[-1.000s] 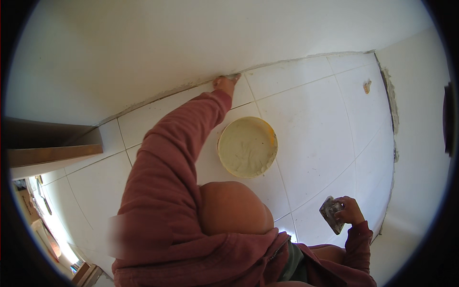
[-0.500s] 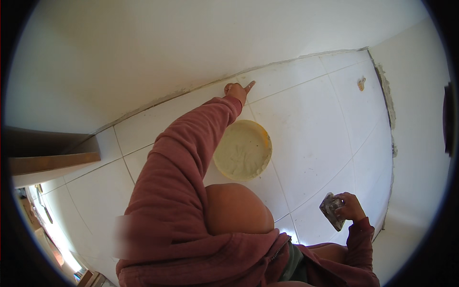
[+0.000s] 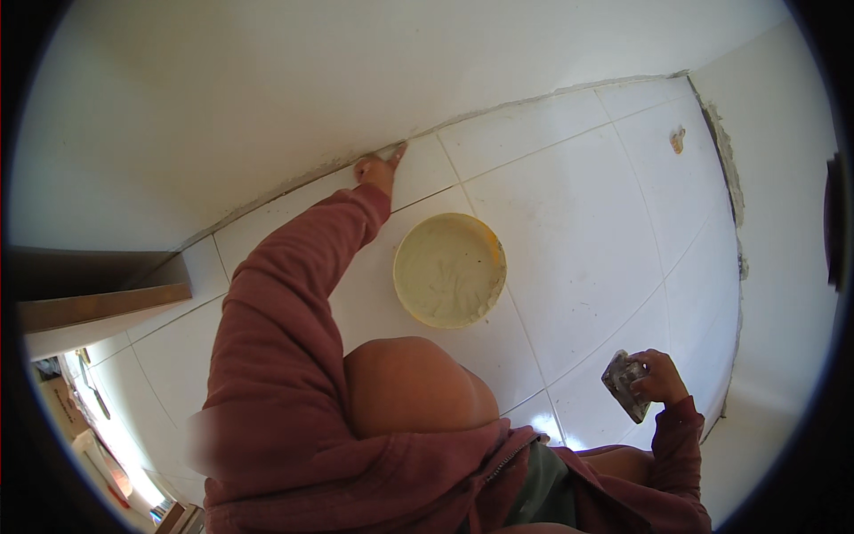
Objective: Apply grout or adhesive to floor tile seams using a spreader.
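Note:
My left hand (image 3: 378,169) reaches to the joint between the wall and the tiled floor. One finger is stretched along the joint and the others bend to the side, apart from it; I make out nothing in it. Below and to its right stands a round yellow tub (image 3: 499,246) of pale, creamy paste (image 3: 449,271), its surface marked by strokes. Off to the right, over the tiles, my right hand (image 3: 657,377) is closed round one edge of a flat, squarish spreader plate (image 3: 625,386), dark and smeared with dried paste.
A rough, chipped joint (image 3: 728,165) runs along the right wall (image 3: 778,222). A small brownish scrap (image 3: 678,140) lies near the far right corner. At left, a brown-edged wooden board or shelf (image 3: 107,304) juts out beside the wall. Boxes and clutter (image 3: 62,405) sit at lower left.
My left hand has slid leftward along the wall joint, and its sleeve has swung left with it. My right hand keeps hold of the spreader plate, almost in the same place.

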